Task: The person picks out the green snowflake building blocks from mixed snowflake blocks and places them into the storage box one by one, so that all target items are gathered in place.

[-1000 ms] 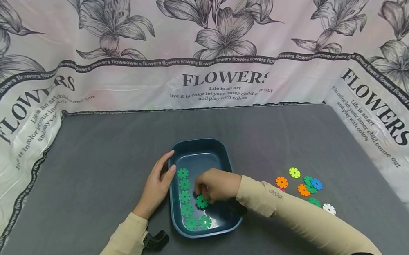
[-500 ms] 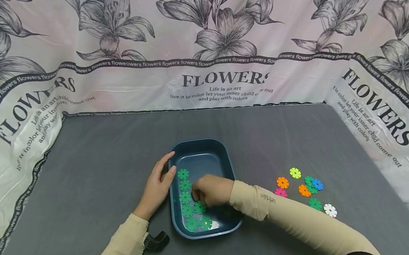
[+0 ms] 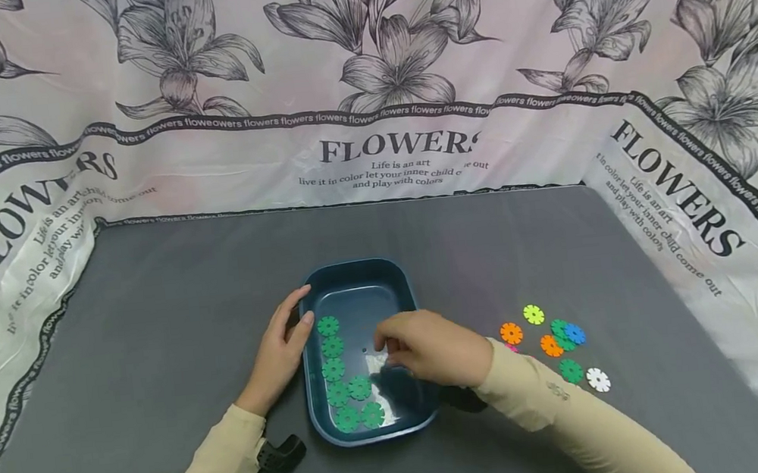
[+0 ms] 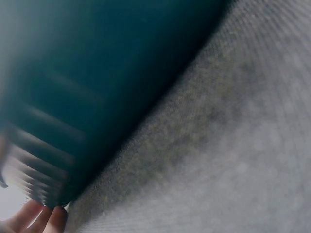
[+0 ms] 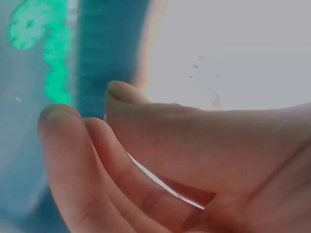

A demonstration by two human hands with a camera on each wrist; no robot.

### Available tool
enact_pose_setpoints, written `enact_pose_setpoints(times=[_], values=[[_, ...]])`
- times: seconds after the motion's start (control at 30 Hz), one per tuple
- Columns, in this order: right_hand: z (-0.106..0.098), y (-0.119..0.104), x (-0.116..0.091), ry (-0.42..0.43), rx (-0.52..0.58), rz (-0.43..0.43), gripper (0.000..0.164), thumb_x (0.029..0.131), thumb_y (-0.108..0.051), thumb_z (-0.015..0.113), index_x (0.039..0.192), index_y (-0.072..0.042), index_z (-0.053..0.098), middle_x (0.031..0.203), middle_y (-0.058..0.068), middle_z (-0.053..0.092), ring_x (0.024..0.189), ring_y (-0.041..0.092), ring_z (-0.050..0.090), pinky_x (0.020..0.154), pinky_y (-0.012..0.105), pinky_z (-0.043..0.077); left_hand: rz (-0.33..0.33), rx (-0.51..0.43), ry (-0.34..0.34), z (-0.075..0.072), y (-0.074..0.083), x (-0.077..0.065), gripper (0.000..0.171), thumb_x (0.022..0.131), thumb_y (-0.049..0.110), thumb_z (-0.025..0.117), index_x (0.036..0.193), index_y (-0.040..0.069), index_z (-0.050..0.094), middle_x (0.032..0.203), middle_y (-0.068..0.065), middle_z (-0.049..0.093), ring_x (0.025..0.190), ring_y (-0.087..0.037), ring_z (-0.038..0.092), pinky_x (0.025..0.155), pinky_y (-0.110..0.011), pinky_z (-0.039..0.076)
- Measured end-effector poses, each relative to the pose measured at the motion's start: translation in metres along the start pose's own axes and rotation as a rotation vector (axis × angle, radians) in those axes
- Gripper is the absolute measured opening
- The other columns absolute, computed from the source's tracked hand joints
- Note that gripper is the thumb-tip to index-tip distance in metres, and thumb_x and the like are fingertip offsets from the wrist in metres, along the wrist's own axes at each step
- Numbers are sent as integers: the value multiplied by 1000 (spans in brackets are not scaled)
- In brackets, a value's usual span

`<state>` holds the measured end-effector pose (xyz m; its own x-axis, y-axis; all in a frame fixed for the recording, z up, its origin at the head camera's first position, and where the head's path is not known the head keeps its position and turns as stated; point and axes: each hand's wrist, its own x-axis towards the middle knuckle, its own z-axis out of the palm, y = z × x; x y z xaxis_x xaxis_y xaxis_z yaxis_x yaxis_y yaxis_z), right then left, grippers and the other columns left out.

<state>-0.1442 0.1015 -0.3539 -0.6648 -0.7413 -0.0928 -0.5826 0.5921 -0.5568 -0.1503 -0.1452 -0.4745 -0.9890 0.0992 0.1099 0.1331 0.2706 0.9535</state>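
Observation:
A dark blue plastic tray (image 3: pixel 371 440) stands on the grey cloth. Inside, green snowflake discs (image 3: pixel 331 347) line its left side, with two more beside the lower end, one of them a green disc (image 3: pixel 359 387). My left hand (image 3: pixel 275 366) rests against the tray's left rim, fingers fairly straight; in the left wrist view its fingertips (image 4: pixel 56 221) touch the outer wall (image 4: pixel 121 82). Over the right half of the tray hovers my right hand (image 3: pixel 438 349), fingers loosely bent. The right wrist view shows nothing between its thumb (image 5: pixel 146 121) and fingers (image 5: pixel 68 155).
Right of the tray lie loose discs: a yellow disc (image 3: pixel 533 314), orange discs (image 3: pixel 511 333), a blue disc (image 3: pixel 574 334), green discs (image 3: pixel 571 371) and a white disc (image 3: pixel 598 379). A pink disc (image 3: pixel 511 347) is partly hidden by the right sleeve. A flower-printed curtain (image 3: pixel 378 153) borders the table.
My right hand has set a green disc down beside the column, let go and drawn back to the right. My left hand stays at the rim. The head view has shifted slightly.

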Motion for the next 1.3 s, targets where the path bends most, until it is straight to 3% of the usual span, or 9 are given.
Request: enact_pose_setpoints(times=[0.1,0.23,0.43,0.57,0.77,1.03,1.13,1.3], values=[[-15,5,-37,133,38,-5,16,86,-1,69,100,-7,66,84,-3,64,73,6,57,66,21,50,-18,18,-3,-3,18,-4,46,102,25,47,147,20,38,152,-9,32,123,-22,46,94,-22,41],[-29,28,-87,284,20,146,18,84,-3,72,100,-11,66,85,-6,66,72,3,59,66,23,51,-26,39,-6,-3,33,-6,46,102,19,46,147,10,37,151,-15,33,121,-25,47,91,-17,40],[-39,83,-155,333,-94,516,18,87,-7,69,104,-6,66,83,-1,66,71,12,60,61,29,48,0,32,-8,3,3,1,46,102,23,47,147,20,37,152,-9,32,124,-23,45,92,-17,40],[-36,122,-183,310,-140,633,20,87,-7,67,106,0,65,85,7,66,74,22,60,61,37,48,2,31,-10,2,-7,0,46,102,29,47,147,29,37,152,-4,31,130,-20,41,95,-20,41],[-34,159,-185,288,-52,599,25,88,-11,68,111,-2,65,95,11,67,84,25,62,70,40,51,4,11,3,1,-7,-2,45,102,33,47,146,33,36,154,-1,29,138,-21,32,104,-43,37],[-34,178,-162,225,-80,496,32,84,-4,69,115,4,62,104,19,61,92,33,57,77,47,49,-1,9,14,-1,-5,0,45,102,31,47,146,28,38,154,-3,28,140,-23,29,107,-50,34],[-32,178,-160,208,-89,506,29,83,-2,70,110,5,63,98,17,59,90,32,55,75,47,47,1,7,9,-1,-5,1,45,102,31,47,146,28,38,153,-4,29,138,-24,32,105,-48,36],[-30,176,-158,194,-96,504,23,81,-3,73,101,1,63,91,11,59,86,28,53,73,42,45,-12,12,2,-1,-6,0,45,101,33,47,145,32,38,151,-1,32,129,-20,41,99,-33,42]])
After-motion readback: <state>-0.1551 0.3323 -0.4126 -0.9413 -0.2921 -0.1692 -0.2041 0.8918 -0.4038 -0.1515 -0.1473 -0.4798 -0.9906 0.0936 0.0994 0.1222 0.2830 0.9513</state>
